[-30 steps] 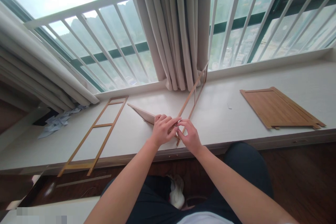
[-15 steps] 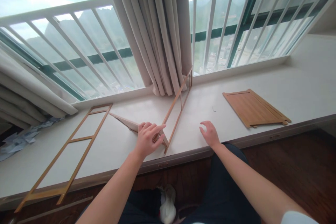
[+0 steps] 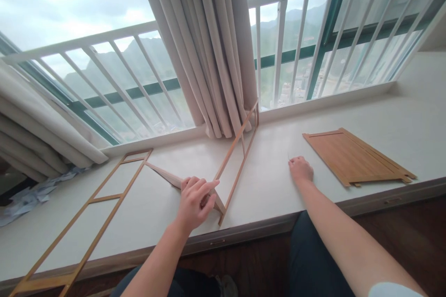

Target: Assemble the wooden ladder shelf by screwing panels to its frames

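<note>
Left hand grips frame end at sill's front edge; frame runs back to curtain; right hand curled, empty, nearer panel

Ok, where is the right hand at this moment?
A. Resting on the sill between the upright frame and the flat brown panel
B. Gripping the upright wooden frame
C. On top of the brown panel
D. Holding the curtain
A: the right hand lies on the bare sill, apart from the upright frame and short of the brown panel.
</note>
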{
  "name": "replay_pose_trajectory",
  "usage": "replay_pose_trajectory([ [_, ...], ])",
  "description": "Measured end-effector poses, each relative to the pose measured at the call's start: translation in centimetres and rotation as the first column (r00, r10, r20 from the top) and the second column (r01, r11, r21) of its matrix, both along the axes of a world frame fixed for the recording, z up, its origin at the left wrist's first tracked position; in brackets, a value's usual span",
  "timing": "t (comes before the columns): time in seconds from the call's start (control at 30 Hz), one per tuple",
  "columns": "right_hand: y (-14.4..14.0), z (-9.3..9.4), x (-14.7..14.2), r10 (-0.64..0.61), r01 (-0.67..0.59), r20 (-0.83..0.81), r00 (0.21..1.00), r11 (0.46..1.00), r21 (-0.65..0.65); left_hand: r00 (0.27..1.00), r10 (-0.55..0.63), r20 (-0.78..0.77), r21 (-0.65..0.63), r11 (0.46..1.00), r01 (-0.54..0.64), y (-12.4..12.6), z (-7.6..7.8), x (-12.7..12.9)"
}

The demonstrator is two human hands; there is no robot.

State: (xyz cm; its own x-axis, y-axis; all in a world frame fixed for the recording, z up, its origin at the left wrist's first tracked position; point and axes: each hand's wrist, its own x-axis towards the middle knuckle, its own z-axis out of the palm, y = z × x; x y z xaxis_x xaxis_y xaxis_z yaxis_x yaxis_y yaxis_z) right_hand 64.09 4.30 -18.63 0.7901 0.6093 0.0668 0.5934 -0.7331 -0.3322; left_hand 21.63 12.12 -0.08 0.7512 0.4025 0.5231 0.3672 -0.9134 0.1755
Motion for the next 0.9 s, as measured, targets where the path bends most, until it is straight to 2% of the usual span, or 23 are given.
replay_pose_trajectory([
  [0.17, 0.3, 0.2, 0.4, 0.033, -0.032, 0.011, 0.999, 0.997, -0.067, 1.000, 0.007, 0.018, 0.002, 1.000, -0.007, 0.0, -0.6, 0.0],
  [0.3, 0.4, 0.4, -0.3, 0.121, -0.116, 0.030, 0.992, 0.986, -0.123, 0.999, 0.016, 0.030, -0.015, 1.000, -0.016, 0.2, -0.9, 0.1],
  [0.67, -0.4, 1.5, -3.5, 0.388, -0.374, 0.015, 0.922, 0.899, -0.227, 0.999, 0.010, 0.049, -0.082, 0.997, -0.006, 0.4, -0.9, 0.6],
  [0.9, -1.6, 2.1, -4.2, 0.423, -0.412, -0.023, 0.906, 0.866, -0.284, 0.998, 0.025, 0.058, -0.092, 0.996, -0.020, 0.3, -0.6, 0.7],
])
